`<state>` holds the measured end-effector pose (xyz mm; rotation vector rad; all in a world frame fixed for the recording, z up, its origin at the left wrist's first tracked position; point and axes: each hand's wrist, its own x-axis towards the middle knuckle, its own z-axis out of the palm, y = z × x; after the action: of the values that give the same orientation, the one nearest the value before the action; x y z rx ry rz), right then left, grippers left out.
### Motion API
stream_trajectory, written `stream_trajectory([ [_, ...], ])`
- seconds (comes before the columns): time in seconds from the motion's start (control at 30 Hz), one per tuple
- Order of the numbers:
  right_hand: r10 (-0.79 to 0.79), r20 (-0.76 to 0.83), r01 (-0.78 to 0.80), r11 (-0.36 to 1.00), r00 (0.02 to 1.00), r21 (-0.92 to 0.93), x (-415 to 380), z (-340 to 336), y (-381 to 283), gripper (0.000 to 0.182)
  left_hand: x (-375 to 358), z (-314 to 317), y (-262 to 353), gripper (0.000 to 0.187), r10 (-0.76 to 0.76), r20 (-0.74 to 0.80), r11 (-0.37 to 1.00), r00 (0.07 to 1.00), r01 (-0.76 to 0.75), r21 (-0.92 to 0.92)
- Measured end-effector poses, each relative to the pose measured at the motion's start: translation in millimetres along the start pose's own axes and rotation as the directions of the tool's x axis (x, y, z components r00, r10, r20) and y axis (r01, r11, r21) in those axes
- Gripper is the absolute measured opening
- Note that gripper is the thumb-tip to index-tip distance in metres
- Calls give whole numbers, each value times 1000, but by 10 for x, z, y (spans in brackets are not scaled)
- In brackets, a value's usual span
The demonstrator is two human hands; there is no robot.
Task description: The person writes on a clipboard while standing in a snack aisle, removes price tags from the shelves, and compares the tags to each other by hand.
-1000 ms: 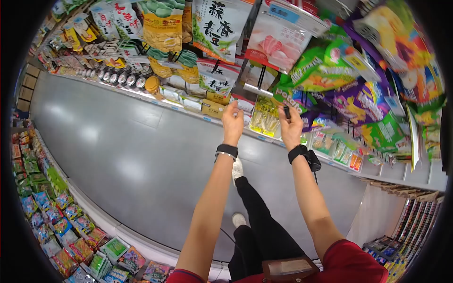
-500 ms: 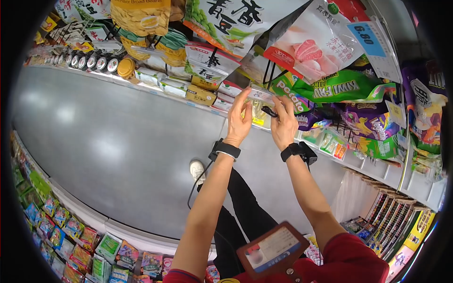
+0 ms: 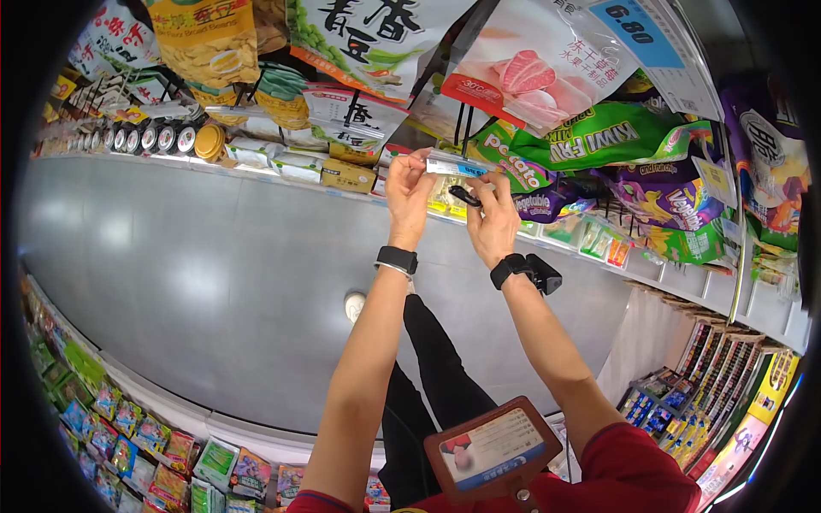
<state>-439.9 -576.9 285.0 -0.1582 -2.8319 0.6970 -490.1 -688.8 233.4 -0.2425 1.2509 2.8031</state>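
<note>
A clear price tag holder [image 3: 455, 165] with a white and blue label sits in front of the hanging snack packs. At its left end my left hand [image 3: 409, 201] is closed, thumb and fingers pinching the edge. My right hand [image 3: 494, 224] is closed at the other end, fingertips by the blue part of the label. A small black object [image 3: 464, 196], its kind unclear, is held between that hand's thumb and fingers. Just behind and right of the holder hang a green and purple snack bag [image 3: 516, 162] and a green kiwi bag [image 3: 599, 141].
A large white and red fruit pack [image 3: 530, 73] hangs above my hands beside a 6.80 price card [image 3: 637, 34]. Jars [image 3: 209, 143] and boxes [image 3: 346, 175] line the lower shelf. Grey floor [image 3: 214, 256] lies below; packaged goods [image 3: 171, 474] fill the opposite shelf.
Both hands have shifted left in view, as has the shelf behind them. The holder has turned so that its blue label part now shows. My left fingers are more curled at its end.
</note>
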Motion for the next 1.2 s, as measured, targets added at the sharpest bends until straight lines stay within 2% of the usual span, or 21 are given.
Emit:
stream_trajectory([
  [0.13,6,12,-6,1000,1000,-5,-89,55,39,41,35,-38,21,25,-16,59,1000,998,15,15],
  [0.23,-16,-4,16,999,1000,-47,-139,91,64,49,55,-62,18,26,-94,73,995,993,90,47],
  [0.3,17,36,-16,1000,999,-25,-156,81,32,53,73,-65,4,26,-61,79,997,995,57,45],
  [0.93,38,-22,-37,999,999,19,-227,99,-21,57,55,-123,-34,23,10,115,999,993,-16,46],
  [1.03,79,-3,-78,995,997,63,-171,16,-48,56,16,-33,83,22,-15,121,990,993,-2,142],
  [1.1,92,32,-95,992,995,82,-111,-66,-75,55,-27,45,204,29,-102,20,948,995,91,304],
  [1.13,56,-2,-55,997,998,61,-68,-143,-119,53,-56,59,249,39,-129,-7,925,992,123,359],
  [1.2,49,-56,-43,994,997,95,52,-290,-174,52,-46,33,245,40,-68,3,910,998,61,410],
])
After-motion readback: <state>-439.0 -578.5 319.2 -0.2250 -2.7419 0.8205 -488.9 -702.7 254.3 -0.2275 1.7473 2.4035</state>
